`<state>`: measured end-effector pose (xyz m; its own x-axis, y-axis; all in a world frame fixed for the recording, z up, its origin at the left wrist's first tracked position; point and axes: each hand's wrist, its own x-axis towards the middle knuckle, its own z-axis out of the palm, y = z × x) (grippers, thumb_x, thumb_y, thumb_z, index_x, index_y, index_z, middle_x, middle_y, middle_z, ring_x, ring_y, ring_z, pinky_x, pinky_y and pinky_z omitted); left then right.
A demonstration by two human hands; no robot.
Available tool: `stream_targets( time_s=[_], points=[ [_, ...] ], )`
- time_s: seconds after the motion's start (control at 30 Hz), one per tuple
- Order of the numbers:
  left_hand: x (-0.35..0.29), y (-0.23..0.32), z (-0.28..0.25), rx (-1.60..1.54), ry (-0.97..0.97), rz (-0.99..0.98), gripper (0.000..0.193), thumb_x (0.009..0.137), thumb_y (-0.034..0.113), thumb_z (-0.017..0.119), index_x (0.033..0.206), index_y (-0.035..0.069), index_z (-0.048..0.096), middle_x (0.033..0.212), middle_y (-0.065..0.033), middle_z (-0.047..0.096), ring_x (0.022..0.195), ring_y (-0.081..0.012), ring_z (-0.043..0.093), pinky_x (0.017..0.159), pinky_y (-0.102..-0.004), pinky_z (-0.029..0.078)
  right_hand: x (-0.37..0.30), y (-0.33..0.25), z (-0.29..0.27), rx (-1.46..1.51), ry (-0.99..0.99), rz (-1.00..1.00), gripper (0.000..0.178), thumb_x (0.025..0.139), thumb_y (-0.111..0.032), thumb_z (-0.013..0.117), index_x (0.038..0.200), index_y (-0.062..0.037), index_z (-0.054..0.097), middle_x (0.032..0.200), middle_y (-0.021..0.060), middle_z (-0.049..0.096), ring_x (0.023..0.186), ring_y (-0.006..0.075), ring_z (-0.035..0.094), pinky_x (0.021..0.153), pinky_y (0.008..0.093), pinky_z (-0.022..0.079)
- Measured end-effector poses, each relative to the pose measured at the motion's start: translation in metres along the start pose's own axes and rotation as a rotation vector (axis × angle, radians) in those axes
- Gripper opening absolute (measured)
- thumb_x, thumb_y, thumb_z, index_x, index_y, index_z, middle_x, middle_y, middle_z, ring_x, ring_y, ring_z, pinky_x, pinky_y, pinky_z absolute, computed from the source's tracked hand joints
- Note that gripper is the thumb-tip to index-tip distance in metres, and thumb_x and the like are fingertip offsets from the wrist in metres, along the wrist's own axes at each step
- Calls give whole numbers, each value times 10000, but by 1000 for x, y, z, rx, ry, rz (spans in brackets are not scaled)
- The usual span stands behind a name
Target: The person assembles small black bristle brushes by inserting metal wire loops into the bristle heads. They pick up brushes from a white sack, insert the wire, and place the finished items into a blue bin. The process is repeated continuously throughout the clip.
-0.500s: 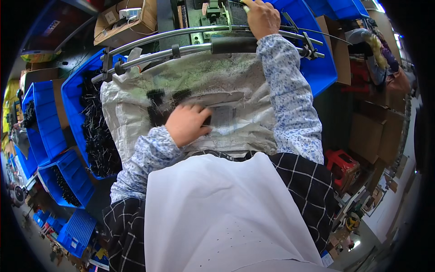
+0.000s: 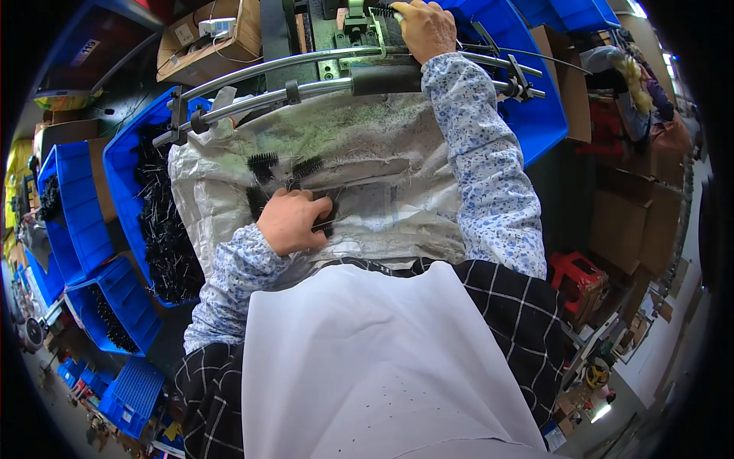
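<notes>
My left hand rests over a pile of small black wire-stemmed brushes on a whitish woven sack. Its fingers are curled, with a dark brush partly showing between thumb and fingers. Just beyond the fingertips lie two more bristle brushes, one black brush and another angled brush. At the top, my right hand is closed beside the green metal machine. A black bristle brush sticks out leftward from its fingertips toward the machine; the grip itself is partly hidden.
Curved metal rails cross between me and the machine. A blue bin full of black brushes stands at left, with smaller blue bins beyond. Another blue bin is at right. A cardboard box sits at upper left.
My left hand has drawn left and slightly toward me, its fingers now curled at the brushes. My right hand has shifted a little left, and the brush at its fingertips shows more clearly.
</notes>
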<state>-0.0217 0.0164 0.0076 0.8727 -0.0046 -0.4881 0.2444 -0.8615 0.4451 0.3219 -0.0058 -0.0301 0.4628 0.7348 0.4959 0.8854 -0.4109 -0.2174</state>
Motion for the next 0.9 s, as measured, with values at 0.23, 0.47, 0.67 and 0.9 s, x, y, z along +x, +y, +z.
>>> stream_targets(
  time_s=[0.23, 0.47, 0.67, 0.9],
  points=[
    [-4, -7, 20, -49, 190, -99, 214, 795, 295, 634, 897, 112, 590, 837, -90, 611, 869, -283, 565, 772, -401, 401, 5, 0, 0, 40, -45, 23, 183, 803, -169, 597, 961, -161, 688, 883, 63, 615, 922, 287, 551, 794, 426, 418],
    [-2, -11, 15, -190, 299, -65, 123, 759, 122, 591, 861, 87, 533, 807, -81, 589, 807, -288, 569, 764, -393, 393, -3, 2, -8, -180, 5, 73, 374, 787, -304, 638, 1102, -104, 622, 1027, 86, 581, 994, 288, 516, 799, 450, 396],
    [1, -10, 20, -206, 536, -21, 222, 788, 164, 604, 999, 99, 577, 876, -98, 603, 876, -302, 575, 826, -411, 413, -13, 22, 12, -75, -77, 163, 388, 767, -287, 642, 1125, -140, 646, 1089, 94, 644, 1115, 289, 543, 850, 460, 417],
    [10, -6, 18, -35, 132, -73, 218, 782, 205, 608, 992, 147, 593, 872, -92, 621, 884, -275, 598, 806, -415, 422, -3, -34, 22, -144, -13, 63, 359, 764, -253, 649, 1086, -95, 631, 986, 102, 659, 985, 284, 601, 751, 403, 457]
  ],
)
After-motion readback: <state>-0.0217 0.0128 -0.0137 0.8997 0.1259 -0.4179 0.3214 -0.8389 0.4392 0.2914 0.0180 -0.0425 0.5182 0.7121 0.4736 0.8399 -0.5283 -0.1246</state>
